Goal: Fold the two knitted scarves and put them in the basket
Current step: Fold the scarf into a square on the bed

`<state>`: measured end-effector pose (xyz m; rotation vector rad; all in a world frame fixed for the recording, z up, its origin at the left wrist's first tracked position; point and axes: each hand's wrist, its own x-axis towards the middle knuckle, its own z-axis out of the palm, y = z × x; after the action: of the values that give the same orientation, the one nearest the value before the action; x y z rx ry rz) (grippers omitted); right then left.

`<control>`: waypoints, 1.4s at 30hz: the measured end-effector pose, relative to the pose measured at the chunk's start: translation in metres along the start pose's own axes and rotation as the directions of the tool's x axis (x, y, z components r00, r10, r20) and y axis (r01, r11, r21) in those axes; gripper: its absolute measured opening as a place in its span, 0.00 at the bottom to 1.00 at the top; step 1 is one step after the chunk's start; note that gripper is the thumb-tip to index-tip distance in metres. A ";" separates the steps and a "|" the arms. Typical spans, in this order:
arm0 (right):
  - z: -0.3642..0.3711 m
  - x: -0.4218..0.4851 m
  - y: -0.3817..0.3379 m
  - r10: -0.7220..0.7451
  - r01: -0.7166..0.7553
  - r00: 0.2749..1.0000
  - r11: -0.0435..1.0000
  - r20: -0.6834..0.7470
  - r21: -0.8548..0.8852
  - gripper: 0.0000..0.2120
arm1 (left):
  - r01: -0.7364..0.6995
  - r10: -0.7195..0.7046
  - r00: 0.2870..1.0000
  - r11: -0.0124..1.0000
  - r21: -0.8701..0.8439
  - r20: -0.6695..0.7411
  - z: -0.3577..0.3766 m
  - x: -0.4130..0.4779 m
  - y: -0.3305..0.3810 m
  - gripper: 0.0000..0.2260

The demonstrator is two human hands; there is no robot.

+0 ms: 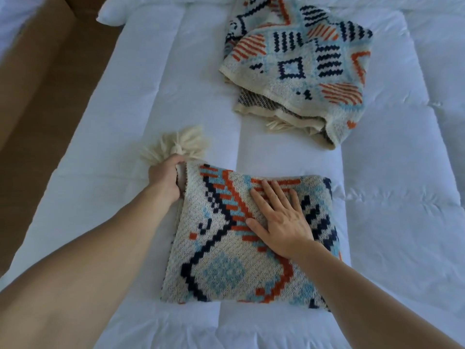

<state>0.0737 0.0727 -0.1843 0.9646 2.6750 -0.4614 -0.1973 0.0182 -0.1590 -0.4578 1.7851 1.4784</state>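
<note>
A folded knitted scarf (221, 253), cream with navy, orange and light-blue patterns, lies on the white bed in front of me. My left hand (164, 176) grips its upper left corner, where cream tassels (176, 144) fan out above my fingers. My right hand (279, 217) presses flat on the scarf's upper middle, fingers straight and spread. A second knitted scarf (302, 69) with the same colours lies loosely bunched farther back on the right, its fringe showing at the lower edge. No basket is in view.
The white quilted duvet (156, 91) covers the bed. A white pillow (113, 13) sits at the top left. Brown floor (37, 79) runs along the bed's left side.
</note>
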 end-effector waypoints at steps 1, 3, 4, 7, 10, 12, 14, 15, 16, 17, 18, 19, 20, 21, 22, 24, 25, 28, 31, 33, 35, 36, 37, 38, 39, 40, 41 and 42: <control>0.000 0.000 0.000 -0.001 0.001 1.000 1.000 -0.001 0.005 0.33 | -0.028 0.028 0.999 1.000 -0.002 -0.027 0.001 0.001 0.001 0.24; -0.001 0.000 0.000 -0.002 0.002 1.000 1.000 -0.004 0.013 0.33 | -0.096 0.097 0.994 0.995 0.021 -0.053 0.001 0.008 -0.002 0.32; -0.001 0.000 0.000 -0.002 0.002 1.000 1.000 -0.001 0.012 0.33 | -0.133 0.136 0.990 0.989 0.058 -0.046 0.000 0.010 -0.004 0.32; -0.002 0.001 0.000 -0.001 0.001 1.000 1.000 0.011 0.004 0.34 | -0.248 0.260 0.966 0.902 0.354 0.016 -0.004 0.013 -0.008 0.38; -0.002 0.002 -0.002 0.008 -0.008 1.000 1.000 0.022 0.002 0.34 | -0.288 0.480 0.877 0.583 0.759 -0.037 -0.009 0.000 -0.012 0.49; -0.005 0.001 -0.005 0.013 -0.013 1.000 1.000 0.027 -0.013 0.34 | -0.419 0.657 0.737 0.260 0.870 0.158 -0.009 -0.021 -0.019 0.47; -0.010 -0.001 -0.008 0.005 -0.005 1.000 1.000 0.007 -0.023 0.34 | -0.569 0.653 0.556 -0.152 0.808 0.514 -0.006 -0.039 -0.036 0.40; -0.013 -0.002 -0.009 -0.003 0.002 1.000 1.000 -0.014 -0.024 0.34 | -0.610 0.563 0.506 -0.303 0.732 0.654 -0.004 -0.043 -0.045 0.37; -0.015 -0.004 -0.009 -0.011 0.009 0.999 1.000 -0.038 -0.029 0.34 | -0.628 0.458 0.489 -0.406 0.664 0.743 -0.002 -0.046 -0.054 0.34; -0.017 -0.006 -0.008 -0.012 0.009 0.998 0.999 -0.064 -0.041 0.34 | -0.630 0.370 0.495 -0.471 0.618 0.786 0.000 -0.047 -0.062 0.33; -0.019 -0.007 -0.004 0.000 -0.005 0.996 0.998 -0.090 -0.059 0.34 | -0.618 0.312 0.514 -0.511 0.597 0.799 0.000 -0.045 -0.069 0.32; -0.019 -0.008 0.000 0.026 -0.035 0.994 0.996 -0.108 -0.078 0.34 | -0.606 0.287 0.535 -0.525 0.597 0.795 -0.002 -0.041 -0.076 0.32; -0.018 -0.009 0.006 0.065 -0.075 0.992 0.993 -0.107 -0.092 0.35 | -0.591 0.282 0.555 -0.528 0.610 0.782 -0.006 -0.036 -0.081 0.32; -0.015 -0.009 0.011 0.104 -0.113 0.991 0.989 -0.089 -0.098 0.37 | -0.581 0.288 0.569 -0.522 0.624 0.770 -0.010 -0.031 -0.085 0.33; -0.011 -0.008 0.016 0.134 -0.141 0.988 0.985 -0.070 -0.098 0.37 | -0.578 0.301 0.579 -0.504 0.641 0.758 -0.013 -0.026 -0.089 0.33; 0.000 -0.006 0.020 0.158 -0.163 0.986 0.982 -0.057 -0.093 0.38 | -0.571 0.323 0.587 -0.485 0.662 0.742 -0.016 -0.017 -0.098 0.34; 0.006 -0.003 0.021 0.159 -0.164 0.986 0.983 -0.058 -0.085 0.38 | -0.566 0.334 0.586 -0.482 0.668 0.738 -0.015 -0.014 -0.102 0.34; 0.023 0.003 0.024 0.161 -0.165 0.984 0.984 -0.072 -0.061 0.37 | -0.568 0.383 0.557 -0.472 0.674 0.737 -0.014 -0.006 -0.112 0.34; 0.035 0.005 0.027 0.182 -0.185 0.980 0.982 -0.082 -0.032 0.37 | -0.556 0.419 0.531 -0.483 0.677 0.736 -0.014 -0.002 -0.119 0.34; 0.033 0.008 0.028 0.185 -0.186 0.981 0.983 -0.055 -0.008 0.38 | -0.522 0.413 0.555 -0.503 0.689 0.722 -0.010 -0.004 -0.118 0.35; 0.022 0.008 0.030 0.160 -0.159 0.987 0.987 -0.018 0.026 0.39 | -0.487 0.390 0.593 -0.523 0.700 0.704 -0.006 -0.013 -0.112 0.36; 0.014 0.006 0.031 0.142 -0.140 0.990 0.988 -0.015 0.061 0.39 | -0.481 0.392 0.595 -0.526 0.702 0.701 -0.004 -0.019 -0.107 0.36; 0.005 0.002 0.033 0.133 -0.128 0.990 0.986 -0.035 0.110 0.39 | -0.491 0.400 0.580 -0.525 0.696 0.710 -0.002 -0.027 -0.104 0.36; -0.001 -0.002 0.036 0.149 -0.135 0.986 0.978 -0.078 0.159 0.39 | -0.517 0.405 0.550 -0.521 0.679 0.731 0.000 -0.036 -0.102 0.36; -0.004 -0.007 0.039 0.195 -0.169 0.973 0.966 -0.123 0.193 0.39 | -0.556 0.397 0.517 -0.518 0.650 0.758 0.001 -0.045 -0.104 0.36; -0.005 -0.013 0.042 0.260 -0.229 0.954 0.952 -0.147 0.202 0.38 | -0.594 0.375 0.491 -0.516 0.617 0.786 0.001 -0.054 -0.110 0.35; -0.002 -0.019 0.044 0.324 -0.295 0.935 0.936 -0.142 0.191 0.38 | -0.621 0.350 0.477 -0.515 0.591 0.806 0.000 -0.060 -0.117 0.34; 0.003 -0.024 0.044 0.366 -0.344 0.923 0.924 -0.116 0.168 0.37 | -0.631 0.329 0.478 -0.517 0.579 0.814 -0.002 -0.062 -0.125 0.33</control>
<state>0.1207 0.0897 -0.1877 1.5480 2.5297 -0.5259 -0.0715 -0.0286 -0.1973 1.7648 2.3654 -0.0356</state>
